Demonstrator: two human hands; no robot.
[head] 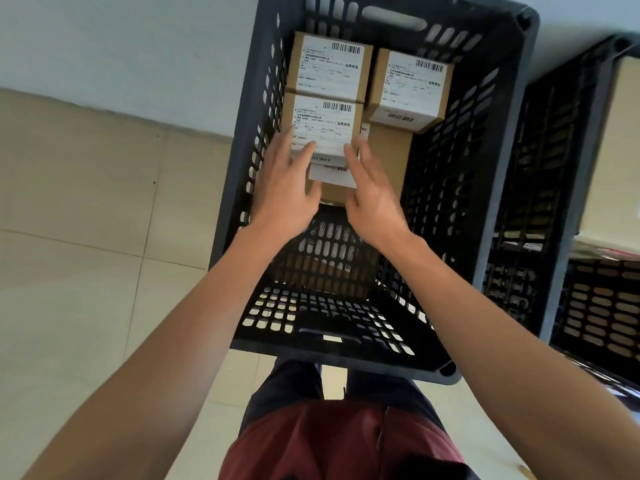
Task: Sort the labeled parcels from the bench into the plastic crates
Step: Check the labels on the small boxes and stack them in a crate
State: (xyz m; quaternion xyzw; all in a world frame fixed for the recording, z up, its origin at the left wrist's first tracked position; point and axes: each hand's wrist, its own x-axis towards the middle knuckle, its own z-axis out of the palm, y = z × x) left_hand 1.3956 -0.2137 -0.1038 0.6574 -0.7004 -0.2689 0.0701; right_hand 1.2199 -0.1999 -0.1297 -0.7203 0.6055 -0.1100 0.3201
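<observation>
A dark plastic crate (pixel 498 174) with perforated walls is seen from above, standing on a pale tiled floor (pixel 86 271). Inside it, a labeled cardboard parcel (pixel 323 128) is set against the crate's left wall, its white shipping label turned upward and its barcode edge pointed toward the far end of the crate. Its top face is close to square, so no clear long axis can be made out; its sides are lined up with the crate walls.

The parcel lies just beyond both hands and between them. The left hand (pixel 282 188) is laid against the parcel's near left corner, with straight, spread fingers resting on the label. The right hand (pixel 372 195) is placed at the near right corner, fingers also extended and touching the parcel's edge. Neither hand is curled round the parcel; both are flat and relaxed.

A second parcel (pixel 329 67) is seen directly behind the first, touching it, label up in the same direction. A third parcel (pixel 412 88) is seen to the right of that one, slightly tilted, with a barcode strip on its near side. Beneath these, a plain brown box (pixel 389 157) and a further white label (pixel 332 176) are partly covered.

A second crate (pixel 571 202) is placed just to the right, holding brown cardboard.
</observation>
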